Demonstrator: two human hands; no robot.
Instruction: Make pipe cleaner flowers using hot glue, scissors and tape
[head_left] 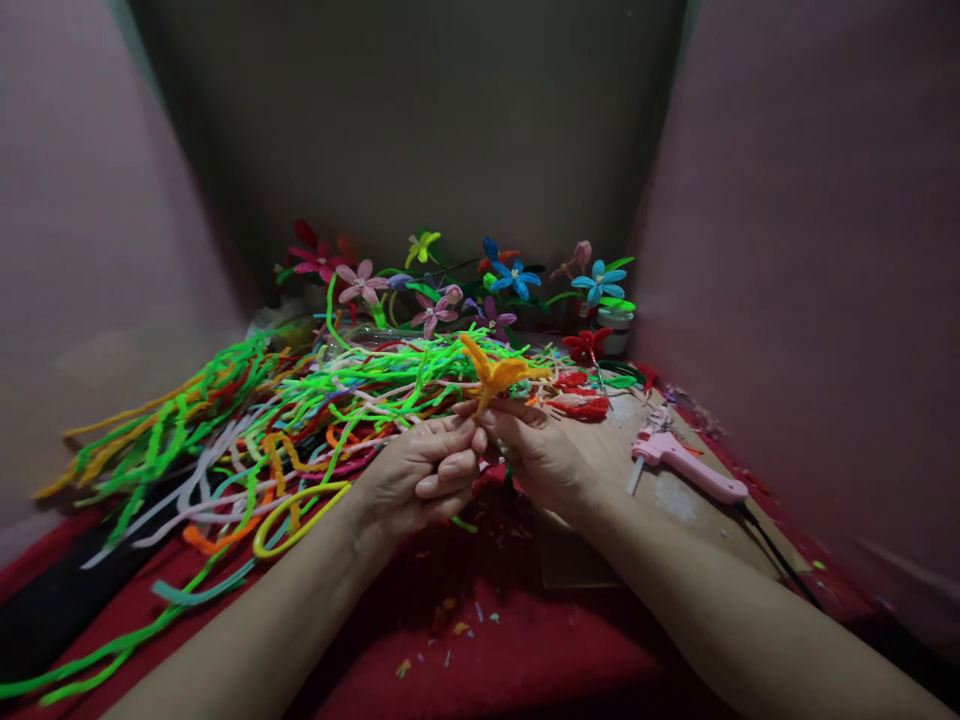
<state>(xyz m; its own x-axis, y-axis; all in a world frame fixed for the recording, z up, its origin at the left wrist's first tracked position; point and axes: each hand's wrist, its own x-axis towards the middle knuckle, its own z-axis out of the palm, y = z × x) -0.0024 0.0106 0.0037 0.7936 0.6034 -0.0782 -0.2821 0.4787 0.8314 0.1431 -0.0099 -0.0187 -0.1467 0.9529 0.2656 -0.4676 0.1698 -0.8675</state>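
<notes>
An orange pipe-cleaner flower (493, 373) stands up between both hands at the middle of the view. My left hand (424, 472) is closed, its fingers curled round the flower's base from the left. My right hand (536, 452) pinches the same base from the right, fingers closed. The two hands touch each other just below the petals. What lies under the fingers is hidden.
A big heap of loose pipe cleaners (247, 430), mostly green, spreads to the left. Finished flowers (517, 277) in several colours line the back wall. A pink glue gun (686, 462) lies on a board (705, 520) at the right. Red cloth (517, 640) covers the surface.
</notes>
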